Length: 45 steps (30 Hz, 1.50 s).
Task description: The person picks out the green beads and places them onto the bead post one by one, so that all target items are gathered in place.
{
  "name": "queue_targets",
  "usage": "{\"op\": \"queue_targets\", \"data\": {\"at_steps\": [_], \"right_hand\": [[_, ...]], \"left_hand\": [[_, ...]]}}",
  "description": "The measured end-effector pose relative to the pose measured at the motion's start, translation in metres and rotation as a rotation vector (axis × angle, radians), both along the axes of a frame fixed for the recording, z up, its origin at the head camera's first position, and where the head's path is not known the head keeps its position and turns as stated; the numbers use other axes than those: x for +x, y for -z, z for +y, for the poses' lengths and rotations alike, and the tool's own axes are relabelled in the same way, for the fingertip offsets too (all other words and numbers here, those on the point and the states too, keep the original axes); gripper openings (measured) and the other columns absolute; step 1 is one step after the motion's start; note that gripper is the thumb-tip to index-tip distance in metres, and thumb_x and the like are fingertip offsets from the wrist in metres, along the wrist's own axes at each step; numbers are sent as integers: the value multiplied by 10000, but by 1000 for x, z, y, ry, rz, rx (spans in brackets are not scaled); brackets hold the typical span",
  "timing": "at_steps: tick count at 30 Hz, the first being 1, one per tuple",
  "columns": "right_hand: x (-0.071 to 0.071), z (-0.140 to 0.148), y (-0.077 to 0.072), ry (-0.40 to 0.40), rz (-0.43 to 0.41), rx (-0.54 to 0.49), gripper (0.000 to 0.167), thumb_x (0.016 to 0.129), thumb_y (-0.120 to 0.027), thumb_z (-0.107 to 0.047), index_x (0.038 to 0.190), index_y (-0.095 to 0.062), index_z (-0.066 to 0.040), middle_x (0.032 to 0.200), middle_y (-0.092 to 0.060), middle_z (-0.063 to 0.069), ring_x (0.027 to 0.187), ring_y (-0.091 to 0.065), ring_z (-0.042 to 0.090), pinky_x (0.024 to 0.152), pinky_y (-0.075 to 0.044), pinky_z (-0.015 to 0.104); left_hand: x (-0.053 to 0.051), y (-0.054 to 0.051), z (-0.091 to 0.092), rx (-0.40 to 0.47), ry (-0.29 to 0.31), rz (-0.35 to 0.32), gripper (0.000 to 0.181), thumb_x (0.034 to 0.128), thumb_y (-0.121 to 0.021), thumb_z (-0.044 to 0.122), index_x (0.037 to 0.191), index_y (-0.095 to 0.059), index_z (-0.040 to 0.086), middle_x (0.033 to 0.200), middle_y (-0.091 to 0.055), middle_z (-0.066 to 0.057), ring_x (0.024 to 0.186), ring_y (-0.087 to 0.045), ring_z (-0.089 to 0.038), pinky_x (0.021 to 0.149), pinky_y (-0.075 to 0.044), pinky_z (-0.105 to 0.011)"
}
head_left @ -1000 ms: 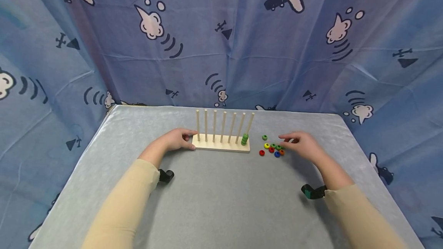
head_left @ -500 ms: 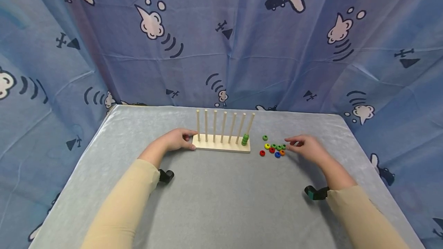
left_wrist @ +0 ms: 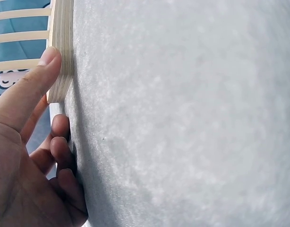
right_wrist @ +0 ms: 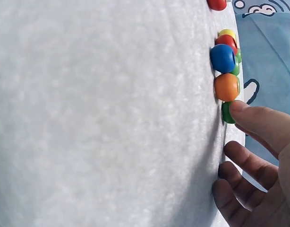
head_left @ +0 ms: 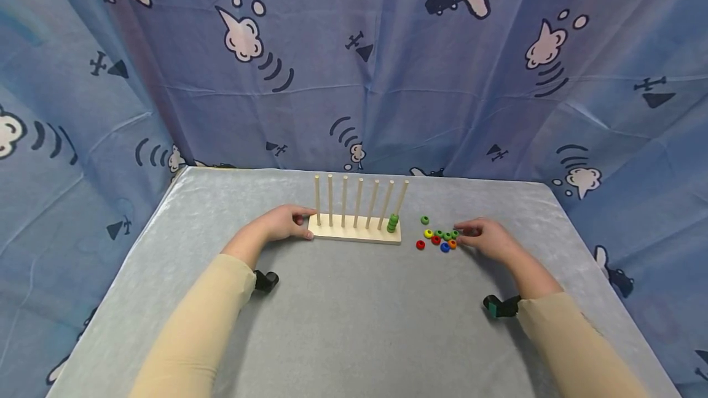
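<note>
A wooden peg board (head_left: 354,235) with a row of upright pegs stands on the table, green beads (head_left: 393,223) stacked on its rightmost peg. At the board's left end my left hand (head_left: 282,223) grips the base; in the left wrist view the thumb (left_wrist: 50,59) lies on its edge. My right hand (head_left: 487,238) is at the right side of the loose beads, thumb and index finger pinching a green bead (right_wrist: 227,113). The other fingers of that hand are loosely bent near the cloth. An orange bead (right_wrist: 227,87) sits beside the pinched one.
Loose beads lie right of the board: a blue bead (head_left: 445,247), a yellow bead (head_left: 428,234), red beads (head_left: 420,245) and further green beads (head_left: 424,220). Grey cloth covers the table (head_left: 354,324). A blue printed curtain (head_left: 365,78) hangs behind.
My right hand drew back to the right from over the beads, then came slightly in to the rightmost green bead. The left hand and the board stay in place.
</note>
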State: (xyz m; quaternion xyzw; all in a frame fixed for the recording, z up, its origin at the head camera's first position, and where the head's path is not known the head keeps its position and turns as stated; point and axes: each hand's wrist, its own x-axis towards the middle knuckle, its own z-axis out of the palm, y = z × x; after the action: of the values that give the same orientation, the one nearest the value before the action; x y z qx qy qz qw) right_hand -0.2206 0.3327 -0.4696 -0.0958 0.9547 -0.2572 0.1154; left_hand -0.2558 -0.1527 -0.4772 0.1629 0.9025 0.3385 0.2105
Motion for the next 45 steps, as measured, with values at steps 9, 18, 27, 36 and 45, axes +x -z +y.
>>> {"op": "queue_targets", "data": {"at_steps": [9, 18, 27, 36, 45], "right_hand": [[-3, -1, 4, -10, 37, 16, 340, 921, -711, -201, 1217, -708, -34, 1076, -631, 157, 932, -571, 284, 772, -459, 439], [0, -1, 2, 20, 48, 13, 339, 929, -710, -226, 1207, -711, -33, 1089, -632, 168, 931, -562, 292, 786, -455, 454], [5, -3, -7, 51, 63, -12, 327, 938, -698, -216, 1218, -708, -46, 1106, -632, 165, 964, -568, 300, 773, -472, 427], [9, -18, -27, 59, 111, -38, 319, 936, -701, -236, 1196, -719, -53, 1057, -646, 136, 963, -580, 294, 745, -468, 384], [11, -35, -43, 75, 158, -84, 327, 943, -698, -291, 1203, -718, -93, 1058, -662, 99, 988, -584, 278, 785, -466, 417]], "left_hand": [[0, -1, 1, -3, -5, -4, 676, 830, -821, 297, 1434, -556, 151, 886, -494, -24, 820, -451, -166, 756, -353, -334], [0, -1, 2, -12, -7, -5, 680, 830, -821, 304, 1437, -552, 155, 891, -491, -24, 818, -449, -167, 756, -351, -338], [1, 0, 2, -1, -12, -16, 683, 830, -821, 301, 1440, -549, 159, 904, -490, -29, 832, -451, -172, 772, -349, -348], [0, -1, 2, -4, -8, -2, 683, 827, -823, 300, 1436, -553, 149, 911, -498, -35, 840, -457, -176, 776, -354, -348], [0, 0, 2, -14, -9, -5, 678, 826, -825, 299, 1432, -558, 152, 902, -502, -27, 823, -456, -166, 750, -356, -329]]}}
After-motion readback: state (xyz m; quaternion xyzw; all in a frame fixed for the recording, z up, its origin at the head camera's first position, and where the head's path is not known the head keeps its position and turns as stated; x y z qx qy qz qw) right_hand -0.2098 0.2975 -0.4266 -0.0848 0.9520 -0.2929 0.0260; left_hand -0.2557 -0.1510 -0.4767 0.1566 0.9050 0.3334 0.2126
